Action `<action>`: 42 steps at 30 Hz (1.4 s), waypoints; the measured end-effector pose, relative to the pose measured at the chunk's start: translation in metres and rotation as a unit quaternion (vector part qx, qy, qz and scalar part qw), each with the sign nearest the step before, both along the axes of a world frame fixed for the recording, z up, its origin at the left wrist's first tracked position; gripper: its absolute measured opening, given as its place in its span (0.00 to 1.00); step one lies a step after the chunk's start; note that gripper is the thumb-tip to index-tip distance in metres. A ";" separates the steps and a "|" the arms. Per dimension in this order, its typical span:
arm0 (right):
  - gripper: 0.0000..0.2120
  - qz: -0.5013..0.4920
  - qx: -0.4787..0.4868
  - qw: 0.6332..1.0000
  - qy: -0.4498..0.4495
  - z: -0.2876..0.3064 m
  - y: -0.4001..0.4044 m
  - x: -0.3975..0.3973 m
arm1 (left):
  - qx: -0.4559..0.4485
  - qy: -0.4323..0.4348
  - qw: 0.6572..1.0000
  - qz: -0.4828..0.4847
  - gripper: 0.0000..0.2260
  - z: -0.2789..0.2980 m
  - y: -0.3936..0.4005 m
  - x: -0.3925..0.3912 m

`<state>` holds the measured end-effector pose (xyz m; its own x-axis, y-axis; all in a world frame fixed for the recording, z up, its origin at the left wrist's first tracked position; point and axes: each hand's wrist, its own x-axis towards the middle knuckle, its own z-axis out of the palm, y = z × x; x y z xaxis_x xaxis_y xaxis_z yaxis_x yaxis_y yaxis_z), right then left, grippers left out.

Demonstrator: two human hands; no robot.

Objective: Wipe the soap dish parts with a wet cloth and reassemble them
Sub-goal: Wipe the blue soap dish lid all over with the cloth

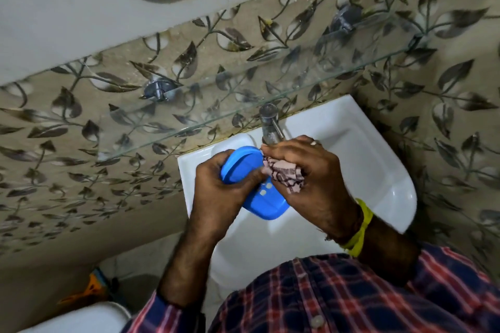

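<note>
My left hand (pixel 219 184) grips a blue oval soap dish part (pixel 240 163), held tilted over the white sink (pixel 378 170). A second blue part with small square holes (pixel 266 204) sits just below it, partly under both hands; which hand carries it I cannot tell. My right hand (pixel 311 170) is closed on a bunched pink cloth with dark lines (pixel 284 173), and the cloth presses against the right edge of the oval part.
A metal tap (pixel 270 124) stands at the sink's back edge, right behind my right hand. A glass shelf (pixel 243 105) juts from the leaf-patterned tiled wall above the sink. A white rounded fixture (pixel 81 316) lies at lower left.
</note>
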<state>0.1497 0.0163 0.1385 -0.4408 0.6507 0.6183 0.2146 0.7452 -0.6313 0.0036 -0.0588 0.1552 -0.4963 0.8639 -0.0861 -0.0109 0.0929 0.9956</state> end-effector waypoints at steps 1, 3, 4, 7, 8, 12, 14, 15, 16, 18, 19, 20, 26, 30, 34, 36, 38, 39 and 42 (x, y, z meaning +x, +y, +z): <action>0.15 0.008 0.012 1.000 -0.006 0.000 0.001 0.002 | -0.024 0.005 1.000 -0.001 0.09 0.001 0.000 0.000; 0.17 0.032 0.039 0.998 -0.030 0.000 0.004 0.004 | -0.047 0.001 0.999 0.009 0.10 0.001 -0.001 0.001; 0.18 0.042 0.052 0.997 -0.044 0.001 0.005 0.003 | -0.051 -0.001 0.999 0.013 0.11 0.001 -0.002 0.001; 0.16 0.051 0.073 0.993 -0.074 0.002 0.007 -0.001 | -0.062 -0.001 0.998 0.011 0.11 0.002 -0.002 -0.003; 0.17 0.055 0.076 0.992 -0.081 0.002 0.007 -0.002 | -0.067 0.000 0.998 0.006 0.12 0.003 -0.002 -0.004; 0.20 0.063 0.075 0.990 -0.096 0.002 0.005 -0.006 | -0.076 0.009 0.997 0.012 0.13 0.006 -0.003 -0.005; 0.21 0.066 0.071 0.992 -0.085 0.006 0.005 -0.009 | -0.063 0.024 0.997 0.032 0.13 0.005 -0.003 -0.002; 0.19 0.071 0.073 0.992 -0.078 0.007 0.006 -0.010 | -0.052 0.036 0.997 0.046 0.13 0.004 -0.002 -0.001; 0.18 0.078 0.075 0.991 -0.076 0.008 0.008 -0.008 | -0.041 0.045 0.996 0.059 0.12 0.002 -0.002 0.000; 0.17 0.085 0.072 0.991 -0.078 0.004 0.011 0.000 | -0.022 0.036 0.996 0.082 0.12 -0.002 -0.005 0.001; 0.17 0.083 0.062 0.992 -0.078 0.000 0.012 0.006 | -0.018 0.026 0.996 0.089 0.12 -0.004 -0.007 0.001; 0.17 0.080 0.051 0.993 -0.075 -0.003 0.011 0.011 | -0.019 0.020 0.996 0.090 0.12 -0.006 -0.009 0.002; 0.14 0.097 0.077 0.989 -0.077 0.005 0.006 -0.010 | -0.033 0.047 0.996 0.064 0.17 -0.009 -0.010 0.009; 0.14 0.116 0.067 0.987 -0.091 -0.004 0.014 0.002 | -0.004 0.019 0.995 0.098 0.14 -0.007 -0.016 0.001; 0.13 0.112 0.059 0.988 -0.092 -0.005 0.006 0.003 | -0.026 -0.016 0.997 0.077 0.14 -0.012 -0.018 0.007; 0.14 0.108 0.076 0.987 -0.088 -0.002 0.003 -0.005 | -0.018 -0.010 0.997 0.079 0.15 -0.013 -0.017 0.007; 0.12 0.107 0.076 0.988 -0.077 -0.003 0.005 -0.006 | 0.005 -0.017 0.994 0.105 0.14 -0.013 -0.016 0.003; 0.12 0.101 0.078 0.989 -0.074 -0.006 0.008 -0.002 | 0.017 -0.028 0.992 0.118 0.13 -0.013 -0.016 0.000; 0.13 0.091 0.073 0.989 -0.086 -0.013 0.010 0.008 | 0.019 -0.060 0.990 0.126 0.13 -0.016 -0.019 0.000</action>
